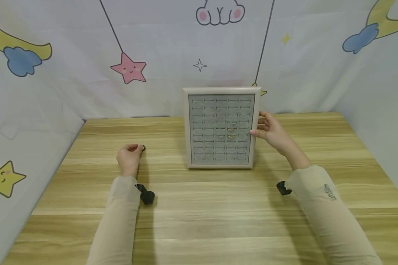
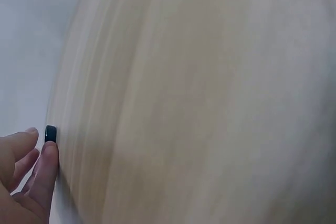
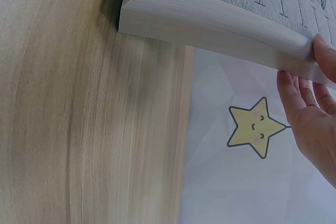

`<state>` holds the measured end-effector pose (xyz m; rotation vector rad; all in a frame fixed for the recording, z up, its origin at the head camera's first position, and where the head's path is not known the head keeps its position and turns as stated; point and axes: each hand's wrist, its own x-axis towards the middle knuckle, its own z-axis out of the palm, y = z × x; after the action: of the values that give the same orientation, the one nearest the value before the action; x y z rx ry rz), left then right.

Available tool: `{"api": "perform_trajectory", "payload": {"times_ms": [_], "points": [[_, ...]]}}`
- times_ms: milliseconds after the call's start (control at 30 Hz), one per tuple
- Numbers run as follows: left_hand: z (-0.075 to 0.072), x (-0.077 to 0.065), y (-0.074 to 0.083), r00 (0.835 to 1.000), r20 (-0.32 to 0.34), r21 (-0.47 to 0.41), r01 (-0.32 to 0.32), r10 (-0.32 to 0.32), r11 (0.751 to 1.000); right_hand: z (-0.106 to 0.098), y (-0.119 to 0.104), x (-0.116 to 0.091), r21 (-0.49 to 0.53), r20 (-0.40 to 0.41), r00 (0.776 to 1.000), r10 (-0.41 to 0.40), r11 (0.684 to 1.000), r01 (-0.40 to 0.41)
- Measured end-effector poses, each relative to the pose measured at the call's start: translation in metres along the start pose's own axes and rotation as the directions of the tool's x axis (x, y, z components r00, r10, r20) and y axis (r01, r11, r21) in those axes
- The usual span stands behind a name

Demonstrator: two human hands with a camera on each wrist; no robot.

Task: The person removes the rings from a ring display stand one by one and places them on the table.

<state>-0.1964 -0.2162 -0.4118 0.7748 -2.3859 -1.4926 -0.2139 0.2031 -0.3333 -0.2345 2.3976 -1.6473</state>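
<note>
A ring display board (image 1: pixel 207 147) with a pale frame and grey slotted padding stands upright on the table. My right hand (image 1: pixel 274 134) grips the frame's right side, thumb on the front and fingers behind. In the right wrist view, the frame's edge (image 3: pixel 220 45) runs into that hand (image 3: pixel 312 121). Several gold and silver rings (image 1: pixel 231 135) sit in slots right of the board's middle. Off to the left, just over the table, my left hand (image 1: pixel 129 157) pinches a small black ring (image 2: pixel 50 134) at its fingertips.
The wood-grain table (image 1: pixel 199 217) ends at a white cloth backdrop (image 1: pixel 166 44) printed with stars, moons and clouds. A black wrist camera (image 1: pixel 147 197) is on the left sleeve, another camera (image 1: pixel 283 188) on the right.
</note>
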Motion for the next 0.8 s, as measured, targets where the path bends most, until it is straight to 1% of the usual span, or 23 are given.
{"api": "perform_trajectory", "payload": {"times_ms": [33,133,233,367,467,533,700,800], "points": [[-0.001,0.000,0.000,1.000,0.007,-0.022,0.006,-0.006,1.000,0.000,0.000,0.000,0.001,0.001,1.000,0.000,1.000,0.000],[-0.002,0.000,0.002,1.000,0.000,-0.061,0.006,-0.006,0.998,0.000,0.000,0.001,0.001,0.001,1.000,-0.002,1.000,0.002],[-0.003,0.000,0.005,1.000,-0.019,-0.058,-0.007,0.006,0.998,0.001,0.000,0.001,0.001,0.000,1.000,-0.007,1.000,0.007],[-0.002,0.000,0.014,0.999,-0.015,-0.071,-0.031,0.030,0.997,0.001,0.000,0.000,0.000,-0.005,1.000,-0.009,1.000,0.009],[0.002,-0.003,0.023,0.997,-0.017,-0.122,-0.071,0.069,0.990,0.002,0.000,0.000,-0.001,-0.009,1.000,-0.010,1.000,0.010],[0.005,-0.005,0.030,0.994,-0.023,-0.160,-0.110,0.107,0.981,0.002,0.000,0.000,0.000,-0.011,1.000,-0.011,1.000,0.011],[0.015,-0.013,0.047,0.976,-0.025,-0.193,-0.218,0.217,0.957,0.002,0.000,0.000,-0.003,-0.015,1.000,-0.016,1.000,0.016],[0.021,-0.021,0.060,0.962,-0.018,-0.207,-0.270,0.272,0.940,0.002,0.001,0.001,-0.008,-0.016,1.000,-0.018,1.000,0.017]]}}
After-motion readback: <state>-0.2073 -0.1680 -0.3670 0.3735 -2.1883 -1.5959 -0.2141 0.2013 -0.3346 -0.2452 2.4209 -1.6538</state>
